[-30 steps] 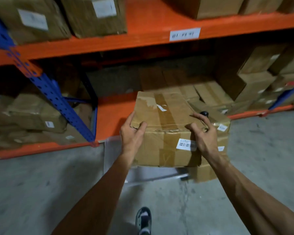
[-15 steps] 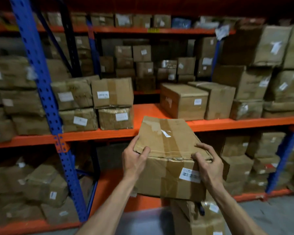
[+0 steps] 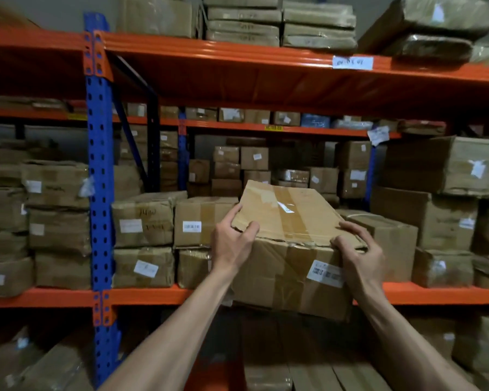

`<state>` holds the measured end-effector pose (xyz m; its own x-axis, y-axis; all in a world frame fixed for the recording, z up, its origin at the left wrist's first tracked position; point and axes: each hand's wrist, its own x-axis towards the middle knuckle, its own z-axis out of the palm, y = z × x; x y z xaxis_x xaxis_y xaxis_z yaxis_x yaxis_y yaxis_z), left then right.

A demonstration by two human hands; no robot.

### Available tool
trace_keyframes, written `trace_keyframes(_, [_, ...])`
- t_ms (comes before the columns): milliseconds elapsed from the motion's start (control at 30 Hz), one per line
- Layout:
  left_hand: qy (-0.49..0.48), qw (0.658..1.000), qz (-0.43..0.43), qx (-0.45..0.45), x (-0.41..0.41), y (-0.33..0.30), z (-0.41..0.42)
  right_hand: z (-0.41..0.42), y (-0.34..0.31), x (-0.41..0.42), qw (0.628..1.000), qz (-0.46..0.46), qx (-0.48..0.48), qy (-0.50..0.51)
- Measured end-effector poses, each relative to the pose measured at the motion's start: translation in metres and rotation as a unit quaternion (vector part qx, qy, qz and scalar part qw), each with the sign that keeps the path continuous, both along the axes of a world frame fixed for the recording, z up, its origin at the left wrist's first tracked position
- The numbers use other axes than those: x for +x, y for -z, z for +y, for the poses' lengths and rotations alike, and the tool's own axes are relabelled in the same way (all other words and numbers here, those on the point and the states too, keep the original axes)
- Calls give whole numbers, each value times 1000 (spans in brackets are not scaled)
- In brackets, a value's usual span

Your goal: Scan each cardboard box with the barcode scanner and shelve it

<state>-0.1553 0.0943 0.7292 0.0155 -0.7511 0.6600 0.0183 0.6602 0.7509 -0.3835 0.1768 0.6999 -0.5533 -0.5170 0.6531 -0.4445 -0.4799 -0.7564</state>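
Both hands are gripping the near top corners of the cardboard box (image 3: 287, 249): left hand (image 3: 232, 246) is curling its fingers down the left side with the thumb over the top edge, right hand (image 3: 360, 261) is clamping the near-right corner, fingers bent over the top flap. Box is hanging in the air in front of the middle shelf (image 3: 153, 295), its bottom overlapping the orange front edge in view; can't tell if it's resting on it yet. Barcode label (image 3: 325, 273) is facing me, low on the near face, right by the right hand. No scanner in view.

Risks, my read:
- Top flap is looking torn and creased along the near edge, so a grip on the flap alone could be tearing loose and dropping the box.
- Gap on the shelf is looking tight between the stacked boxes (image 3: 192, 221) on the left and the box on the right (image 3: 387, 235), so a skewed push could be jamming or shoving neighbours.
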Motion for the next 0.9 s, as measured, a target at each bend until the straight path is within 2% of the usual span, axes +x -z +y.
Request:
trace_keyframes(233, [-33,998,19,-55,20,-95,-129,-133,-96,18,997,21,-74,16])
trace_keyframes(400, [-57,995,32,-78,50,-131,-226,-240,-139,46,995,30,-92,4])
trace_keyframes(667, [-100,991,33,-86,87,-133,-344,-373,-152,78,995,42,-76,-39])
trace_keyframes(833, [-123,980,14,-155,90,-106,-391,-425,-140,79,996,46,-67,-26])
trace_keyframes(900, [-150,968,-28,-200,88,-107,-405,-439,-144,74,996,53,-67,-9])
